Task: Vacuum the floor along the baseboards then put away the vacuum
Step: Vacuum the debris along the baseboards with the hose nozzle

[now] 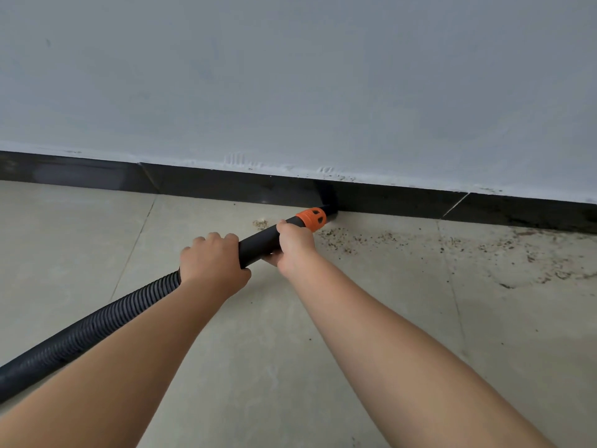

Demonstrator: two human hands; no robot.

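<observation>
A black ribbed vacuum hose runs in from the lower left and ends in a smooth black tube with an orange collar. The tube's black nozzle tip touches the floor right at the black baseboard. My left hand grips the tube where the ribbed hose begins. My right hand grips the tube just behind the orange collar. The vacuum's body is out of view.
Dark crumbs and dirt lie scattered on the beige tiled floor to the right of the nozzle, spreading along the baseboard to the far right. A small patch of dirt sits left of the collar. A pale grey wall rises above.
</observation>
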